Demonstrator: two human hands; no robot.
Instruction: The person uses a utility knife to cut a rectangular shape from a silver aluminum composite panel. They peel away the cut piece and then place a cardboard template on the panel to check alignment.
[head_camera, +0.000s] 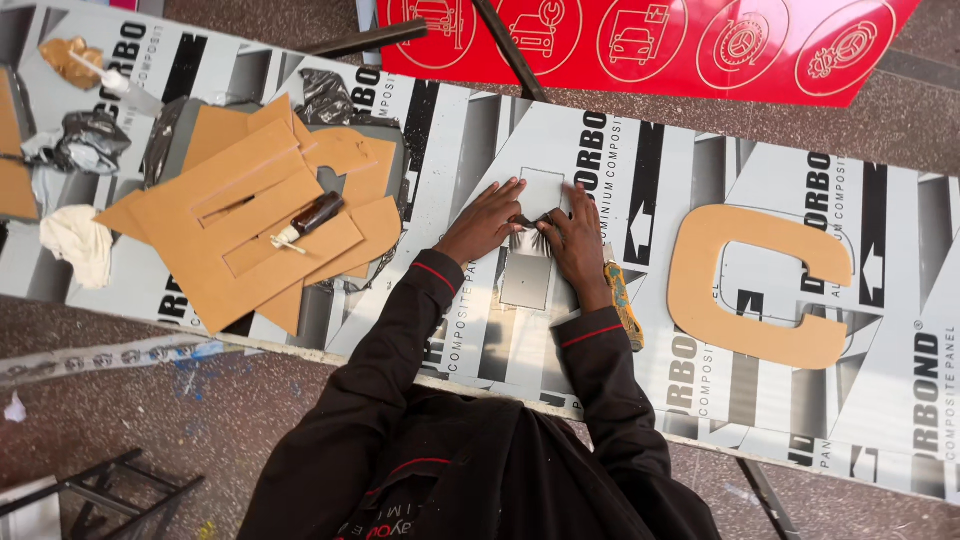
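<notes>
Your left hand (483, 222) lies flat on the big printed panel (900, 300), near the middle of it. Its fingers are spread out and press down on the film there. Your right hand (577, 245) is just beside it, also on the panel. Its fingers are bent, and they pinch a small dark curl of film (527, 221) that sits between your two hands. I cannot tell if your left fingertips touch that curl too.

Right by your hands there is a square patch (526, 279) where the bare shiny metal shows. It lies just below your fingers, toward the near edge of the panel.

A knife with a yellow patterned handle (624, 303) lies on the panel, touching the outside of your right wrist.

Farther to the right on the panel is a big brown letter shaped like a C (700, 290). It is well apart from your hands.

Toward the left end of the panel is a heap of brown cut-out shapes (215, 240). A small brown bottle with a white tip (312, 218) lies on top of them. A white rag (78, 243) and some black crumpled bags (92, 140) are near the left edge.

A red sign with white round pictures (700, 60) lies past the far edge of the panel.
</notes>
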